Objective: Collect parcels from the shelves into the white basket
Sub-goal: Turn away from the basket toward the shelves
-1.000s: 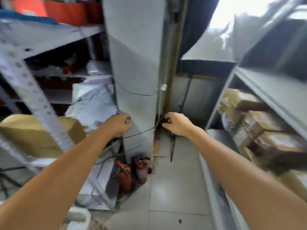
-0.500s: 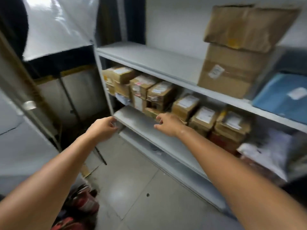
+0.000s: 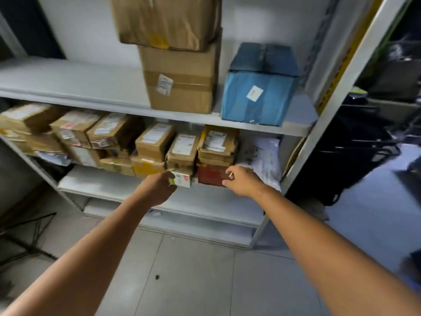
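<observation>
- We log a top carton (image 3: 166,19) stacked on a large carton (image 3: 180,80) on the upper shelf (image 3: 68,83), with a third box (image 3: 259,87) just right of them.
- On the lower shelf (image 3: 109,183), the small parcels (image 3: 155,142) run from the left end to a mailer (image 3: 262,160) at the right end.
- Our left hand (image 3: 157,188) is before a low parcel (image 3: 182,179). Our right hand (image 3: 241,181) is before its right neighbour (image 3: 210,175).

Dim, even indoor light, soft motion blur throughout, wide-angle bending at the edges
</observation>
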A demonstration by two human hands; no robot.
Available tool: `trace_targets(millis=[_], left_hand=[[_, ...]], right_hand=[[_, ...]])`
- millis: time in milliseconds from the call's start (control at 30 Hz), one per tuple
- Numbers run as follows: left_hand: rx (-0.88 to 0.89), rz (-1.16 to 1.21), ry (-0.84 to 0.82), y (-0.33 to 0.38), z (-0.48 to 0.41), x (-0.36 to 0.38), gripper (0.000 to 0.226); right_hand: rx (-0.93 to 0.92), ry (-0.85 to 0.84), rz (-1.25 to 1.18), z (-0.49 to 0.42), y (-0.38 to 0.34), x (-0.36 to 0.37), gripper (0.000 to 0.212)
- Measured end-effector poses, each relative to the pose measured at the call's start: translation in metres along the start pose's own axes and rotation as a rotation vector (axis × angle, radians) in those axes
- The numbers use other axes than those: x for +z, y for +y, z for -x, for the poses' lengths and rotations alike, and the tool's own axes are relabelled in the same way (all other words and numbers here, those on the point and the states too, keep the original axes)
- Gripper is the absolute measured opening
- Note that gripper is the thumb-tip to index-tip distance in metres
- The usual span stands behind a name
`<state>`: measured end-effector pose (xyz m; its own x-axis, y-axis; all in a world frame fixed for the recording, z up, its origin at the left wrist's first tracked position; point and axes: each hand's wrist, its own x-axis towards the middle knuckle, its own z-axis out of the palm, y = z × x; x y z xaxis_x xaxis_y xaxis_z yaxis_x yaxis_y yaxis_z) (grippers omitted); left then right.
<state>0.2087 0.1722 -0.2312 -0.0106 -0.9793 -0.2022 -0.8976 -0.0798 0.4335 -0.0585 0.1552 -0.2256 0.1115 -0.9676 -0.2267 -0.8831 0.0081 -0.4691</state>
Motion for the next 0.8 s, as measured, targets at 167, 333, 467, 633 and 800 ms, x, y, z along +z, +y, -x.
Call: trace_targets(millis=[167,333,467,633,800], left_hand=[[0.084,0.05,-0.011,0.055,-0.027,0.041,0.032],[0.132,0.12,-0.031,0.093,-0.058,0.084,0.032],[0.164,0.177,-0.097,0.11,-0.096,0.114,0.031],[0.159,0.165,-0.143,0.131,-0.142,0.138,0.04],[0.17,0.163,-0.187,0.139,-0.17,0.16,0.056]], right_hand=[[0.081,0.046,0.0,-0.004,0.065,-0.016,0.042],[0.2,0.097,-0.014,-0.015,0.116,-0.021,0.044],[0.272,0.151,-0.041,-0.033,0.145,-0.018,0.035],[0.339,0.165,-0.066,-0.057,0.172,-0.008,0.04],[0.408,0.191,-0.111,-0.082,0.182,0.003,0.051]])
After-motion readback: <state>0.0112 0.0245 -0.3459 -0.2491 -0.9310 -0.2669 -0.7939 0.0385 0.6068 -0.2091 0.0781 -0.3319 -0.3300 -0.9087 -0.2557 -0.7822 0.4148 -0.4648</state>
